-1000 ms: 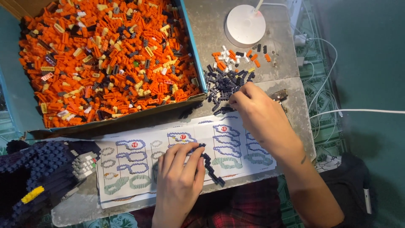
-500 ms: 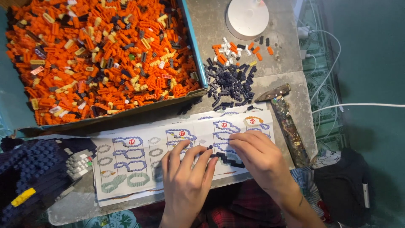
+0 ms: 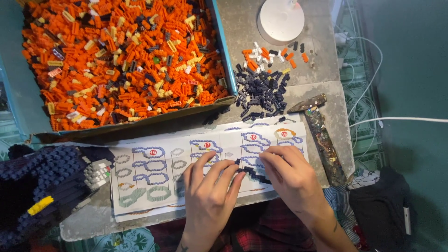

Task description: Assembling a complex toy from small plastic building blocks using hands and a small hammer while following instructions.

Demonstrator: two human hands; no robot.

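**Dark brick strip under both hands at the desk's front edge**

Grey stone-like desk (image 3: 275, 46) carries everything. A blue-walled cardboard tray (image 3: 223, 51) fills its back left corner, heaped with small bricks, mostly orange, some cream and dark. At the front left corner, partly off the edge, sits a large dark-blue brick model (image 3: 44, 182) with one yellow piece. A printed instruction sheet (image 3: 154, 182) lies along the front edge, below the tray. A round white lamp base (image 3: 281, 19) stands at the back edge, right of the tray. A worn hammer (image 3: 322, 135) lies along the right edge, head near the sheet's top right corner. Loose dark bricks (image 3: 261, 93) are piled between tray and hammer, a few orange and white ones behind them.

Left hand (image 3: 210, 196) rests flat on the sheet, fingers spread, tips touching a short curved strip of dark bricks (image 3: 254, 173). Right hand (image 3: 291, 175) is curled over the strip's right end, fingertips pressed on it. Strip lies on the sheet's right half, near the front edge, between the hands.
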